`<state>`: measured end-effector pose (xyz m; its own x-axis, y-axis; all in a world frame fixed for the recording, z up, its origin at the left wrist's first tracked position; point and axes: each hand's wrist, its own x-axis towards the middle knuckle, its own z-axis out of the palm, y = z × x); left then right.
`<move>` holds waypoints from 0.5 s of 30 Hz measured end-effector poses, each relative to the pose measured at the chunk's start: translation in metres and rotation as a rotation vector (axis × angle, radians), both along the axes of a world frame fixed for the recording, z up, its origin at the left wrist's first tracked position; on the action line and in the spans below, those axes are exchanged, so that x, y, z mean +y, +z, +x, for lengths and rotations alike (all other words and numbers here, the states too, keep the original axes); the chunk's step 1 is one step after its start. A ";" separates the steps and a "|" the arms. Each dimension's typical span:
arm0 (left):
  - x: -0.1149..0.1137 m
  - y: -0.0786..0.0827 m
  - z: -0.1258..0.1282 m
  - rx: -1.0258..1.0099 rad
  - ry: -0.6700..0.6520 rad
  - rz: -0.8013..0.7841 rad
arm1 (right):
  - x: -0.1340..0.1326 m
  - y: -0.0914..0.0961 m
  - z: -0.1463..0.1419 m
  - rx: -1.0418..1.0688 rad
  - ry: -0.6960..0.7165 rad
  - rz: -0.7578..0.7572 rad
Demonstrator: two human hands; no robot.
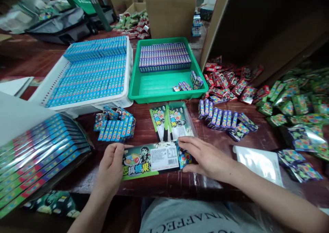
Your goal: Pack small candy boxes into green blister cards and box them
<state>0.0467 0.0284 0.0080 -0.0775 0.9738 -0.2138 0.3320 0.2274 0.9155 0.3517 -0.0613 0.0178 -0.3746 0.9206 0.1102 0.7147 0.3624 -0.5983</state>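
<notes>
Hands both on one printed pouch [150, 159]. Left hand [111, 166] clamps its left end, thumb on top. Right hand [205, 157] is closed over its right end, fingers across the top. One blue box [184, 158] sits at that right end under the fingertips; can't tell whether it is fully inside or only partway.

Pouch lies flat on the worktop [146, 131] at the near edge, just in front of the person. Long axis runs left-right, left end a touch nearer the body. Printed face up, lettering upright to the wearer. Mouth looks to be on the right, judging by the box there.

Progress, as a judgement: mid-run, this pouch looks partly loaded.
- Done: stack of flat packs [38, 157] at far left.
- Left: two empty pouches [171, 121] just behind the held one, loose blue boxes [115, 125] behind the left hand, purple boxes [222, 118] behind the right hand.
- Stock: white tray [51, 85] packed with blue boxes, green tray [159, 85] about half bare.

Red sachets [231, 82] and green sachets [295, 99] are heaped at right, well apart from the hands.
</notes>
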 end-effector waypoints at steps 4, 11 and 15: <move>0.002 0.002 0.007 -0.014 -0.059 0.037 | -0.009 -0.005 0.004 -0.059 0.002 0.005; 0.011 -0.007 0.017 -0.061 -0.092 -0.094 | -0.023 -0.012 0.019 0.254 -0.215 -0.055; 0.009 -0.005 0.034 -0.117 -0.073 -0.197 | -0.031 -0.012 0.028 0.469 -0.381 -0.271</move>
